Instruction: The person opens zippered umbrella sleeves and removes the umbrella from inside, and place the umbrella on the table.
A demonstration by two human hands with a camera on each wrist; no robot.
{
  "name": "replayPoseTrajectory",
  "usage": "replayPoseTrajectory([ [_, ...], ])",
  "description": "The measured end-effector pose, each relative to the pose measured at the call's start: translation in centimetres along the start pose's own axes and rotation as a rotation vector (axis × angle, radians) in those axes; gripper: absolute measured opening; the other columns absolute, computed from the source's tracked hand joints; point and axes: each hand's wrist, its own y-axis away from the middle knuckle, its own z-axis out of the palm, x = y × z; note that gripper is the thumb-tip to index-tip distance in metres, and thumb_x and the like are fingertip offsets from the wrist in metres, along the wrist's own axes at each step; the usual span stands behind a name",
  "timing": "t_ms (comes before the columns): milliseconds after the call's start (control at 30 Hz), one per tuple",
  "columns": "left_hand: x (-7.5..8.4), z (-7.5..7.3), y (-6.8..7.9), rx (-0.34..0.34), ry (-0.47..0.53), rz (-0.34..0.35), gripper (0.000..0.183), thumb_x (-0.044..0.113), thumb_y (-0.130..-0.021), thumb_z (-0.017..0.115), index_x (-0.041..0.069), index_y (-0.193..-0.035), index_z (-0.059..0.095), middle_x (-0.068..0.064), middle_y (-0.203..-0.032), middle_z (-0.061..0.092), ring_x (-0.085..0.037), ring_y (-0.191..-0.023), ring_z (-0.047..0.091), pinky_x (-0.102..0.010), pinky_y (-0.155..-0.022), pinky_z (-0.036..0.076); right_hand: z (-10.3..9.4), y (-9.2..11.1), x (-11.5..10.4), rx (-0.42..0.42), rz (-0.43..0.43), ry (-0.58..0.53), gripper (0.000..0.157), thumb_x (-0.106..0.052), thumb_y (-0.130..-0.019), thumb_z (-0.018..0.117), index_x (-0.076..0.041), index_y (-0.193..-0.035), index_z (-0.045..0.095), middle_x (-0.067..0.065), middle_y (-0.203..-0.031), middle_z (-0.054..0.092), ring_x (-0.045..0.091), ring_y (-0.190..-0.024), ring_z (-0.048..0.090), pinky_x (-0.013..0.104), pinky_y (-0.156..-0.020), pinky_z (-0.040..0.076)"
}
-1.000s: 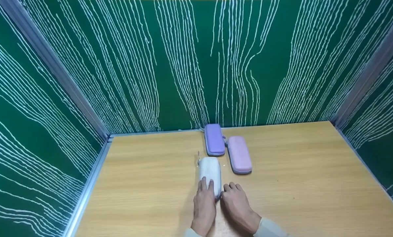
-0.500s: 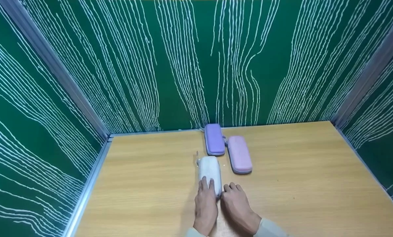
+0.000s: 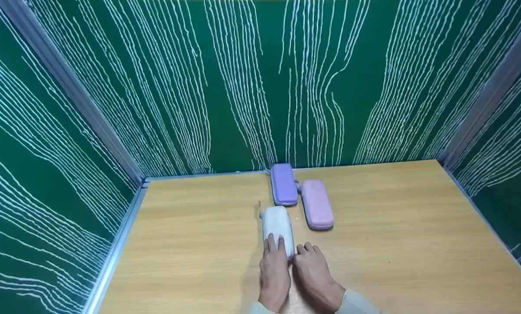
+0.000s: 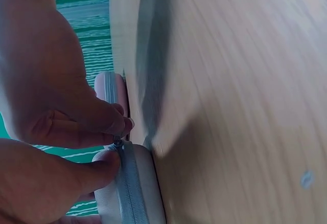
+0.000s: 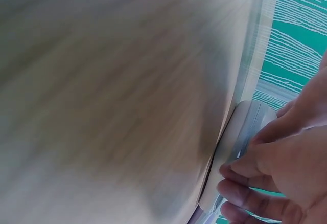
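A white zippered case (image 3: 277, 224) lies on the table, its zip running along the side wall. My left hand (image 3: 274, 277) holds its near end, fingers spread over the lid; in the left wrist view the thumb (image 4: 104, 168) presses near the zip. At the near right corner, my right hand (image 3: 317, 268) has curled fingers and pinches the small zipper pull (image 4: 118, 141). That pull is mostly covered by the fingertips. In the right wrist view, the right hand (image 5: 286, 173) stands against the side of the case. The zip looks closed along the visible stretch.
Behind the white case lie a purple case (image 3: 284, 184) and a pink case (image 3: 317, 204), both zipped and close together. A strap (image 3: 260, 209) sticks out at the white case's far left corner. Green walls (image 3: 238, 87) with white lines enclose the wooden table (image 3: 190, 244).
The white case has turned slightly, its far end shifting left and away. My left hand has moved a little to the right with it; the right hand has hardly moved.
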Motion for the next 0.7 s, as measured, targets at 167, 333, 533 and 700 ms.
replayPoseTrajectory([
  [167, 0.12, 0.2, 0.07, 0.001, -0.025, -0.01, 0.052, 0.008, -0.075, 0.07, 0.011, -0.126, 0.058, -0.02, -0.13, 0.045, -0.033, -0.115, 0.05, -0.035, -0.064, 0.055, -0.17, 0.04, -0.2, -0.039, 0.001, -0.013, 0.004, -0.007, -0.068, 0.067, -0.005, -0.071, 0.07, 0.006, -0.071, 0.056, 0.022, -0.065, 0.049, 0.033, -0.055, 0.041],
  [333, 0.17, 0.36, 0.16, 0.026, -0.038, -0.003, 0.053, 0.007, -0.075, 0.07, 0.01, -0.126, 0.058, -0.02, -0.13, 0.045, -0.033, -0.115, 0.05, -0.034, -0.063, 0.055, -0.32, 0.07, -0.39, -0.077, 0.003, -0.013, 0.005, -0.006, -0.07, 0.068, -0.004, -0.073, 0.071, 0.006, -0.073, 0.058, 0.022, -0.066, 0.049, 0.033, -0.055, 0.042],
  [533, 0.23, 0.43, 0.26, 0.057, -0.043, -0.001, 0.053, 0.008, -0.075, 0.07, 0.01, -0.127, 0.057, -0.02, -0.129, 0.046, -0.033, -0.115, 0.05, -0.035, -0.064, 0.055, -0.24, 0.08, -0.54, -0.067, 0.016, -0.011, 0.006, -0.008, -0.07, 0.067, -0.005, -0.075, 0.071, 0.006, -0.073, 0.058, 0.023, -0.068, 0.05, 0.034, -0.057, 0.044],
  [700, 0.21, 0.76, 0.38, 0.121, -0.016, 0.008, 0.051, 0.007, -0.074, 0.07, 0.009, -0.124, 0.06, -0.02, -0.127, 0.048, -0.033, -0.11, 0.053, -0.035, -0.058, 0.054, -0.1, 0.24, -0.45, -0.043, 0.031, -0.028, 0.004, -0.01, -0.068, 0.07, -0.009, -0.072, 0.071, 0.004, -0.069, 0.055, 0.022, -0.065, 0.048, 0.032, -0.053, 0.042],
])
